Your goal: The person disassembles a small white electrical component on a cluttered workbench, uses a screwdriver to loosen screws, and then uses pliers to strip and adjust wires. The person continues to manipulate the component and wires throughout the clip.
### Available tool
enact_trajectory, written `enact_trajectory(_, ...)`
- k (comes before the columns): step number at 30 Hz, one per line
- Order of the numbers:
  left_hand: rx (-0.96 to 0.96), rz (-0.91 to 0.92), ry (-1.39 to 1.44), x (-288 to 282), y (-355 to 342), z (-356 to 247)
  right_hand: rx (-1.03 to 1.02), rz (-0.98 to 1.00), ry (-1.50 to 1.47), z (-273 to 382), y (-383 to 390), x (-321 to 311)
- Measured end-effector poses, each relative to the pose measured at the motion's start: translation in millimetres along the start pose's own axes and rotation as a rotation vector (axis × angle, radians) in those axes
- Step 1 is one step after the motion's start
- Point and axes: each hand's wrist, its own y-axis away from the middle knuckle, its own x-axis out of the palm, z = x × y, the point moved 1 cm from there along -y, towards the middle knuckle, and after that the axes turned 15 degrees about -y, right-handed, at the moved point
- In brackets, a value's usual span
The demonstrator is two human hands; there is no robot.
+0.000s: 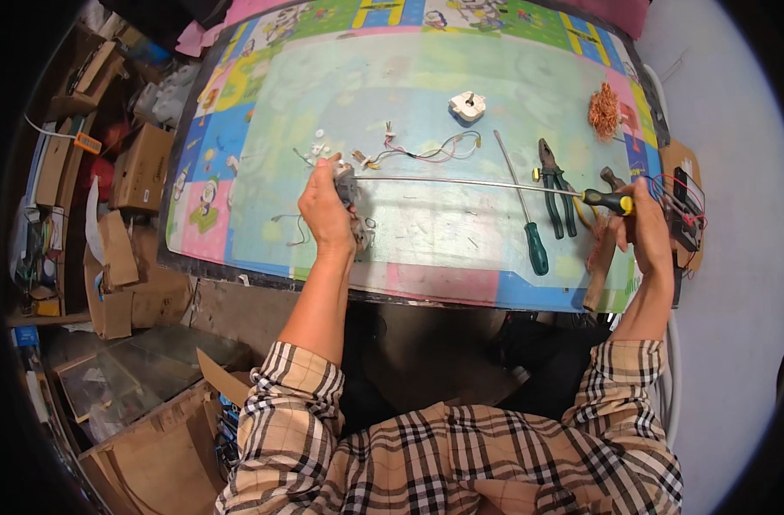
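Note:
My left hand (325,213) is closed around a small grey mechanical part (346,184), held over the left half of the table; my fingers hide much of it. In my right hand (650,236) is the black-and-yellow handle of a long screwdriver (461,181). Its thin shaft runs level across to the left, and its tip meets the grey part. Just below the part, beside my left wrist, lies more grey material (362,232) whose kind I cannot make out. Thin wires with small connectors (418,154) lie beyond the shaft.
Under the shaft lie a green-handled screwdriver (536,249) and dark pliers (553,193). A hammer (598,279) rests by my right hand. Farther off are a white block-shaped part (467,106) and a copper wire bundle (604,112). Cardboard boxes (143,167) stand left of the table.

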Motion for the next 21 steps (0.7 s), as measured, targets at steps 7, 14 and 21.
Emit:
enact_trajectory(7, -0.041, -0.015, -0.010, 0.0, -2.6, 4.3, -0.266, 0.291, -0.200, -2.3, -2.2, -3.9)
enact_trajectory(14, 0.054, -0.058, 0.029, -4.6, -8.6, 13.0, -0.126, 0.185, -0.013, -4.6, -4.6, -3.2)
enact_trajectory(21, 0.010, -0.038, 0.078, -7.2, -4.9, 5.8, -0.001, 0.065, -0.120, -11.9, -5.3, 7.8)
